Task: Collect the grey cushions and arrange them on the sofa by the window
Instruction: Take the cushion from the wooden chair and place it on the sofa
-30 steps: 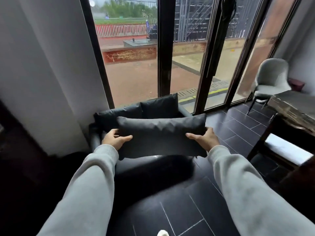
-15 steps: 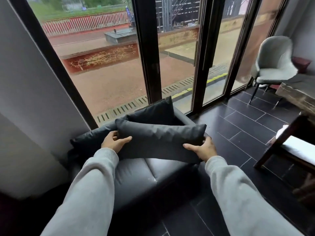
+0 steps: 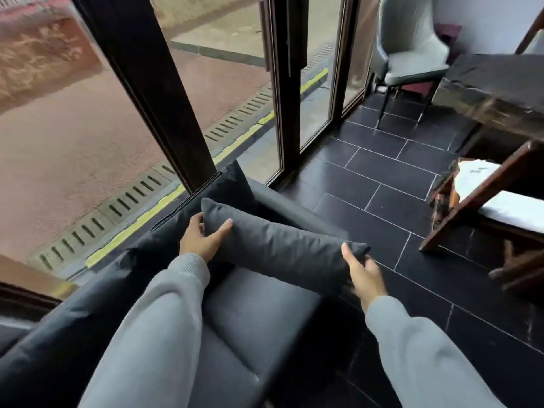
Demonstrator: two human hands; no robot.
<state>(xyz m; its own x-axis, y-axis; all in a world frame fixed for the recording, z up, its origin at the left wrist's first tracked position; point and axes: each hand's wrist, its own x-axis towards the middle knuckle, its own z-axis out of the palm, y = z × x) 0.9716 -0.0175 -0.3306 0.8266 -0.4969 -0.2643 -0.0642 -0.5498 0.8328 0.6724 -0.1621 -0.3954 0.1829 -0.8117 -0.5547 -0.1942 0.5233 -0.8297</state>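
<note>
head view: a grey cushion (image 3: 282, 248) lay across the middle of the frame, held over the seat of the dark sofa (image 3: 259, 316) beneath the window (image 3: 88, 119). the left hand (image 3: 200, 240) curled its fingers around the cushion's upper-left end; the right hand (image 3: 363, 275) pinched the lower-right corner, thumb on top. another grey cushion (image 3: 232, 187) leaned against the sofa back just behind it. judging by this, one cushion looked placed, the held one was not yet set down, and whether more remained could not be told.
</note>
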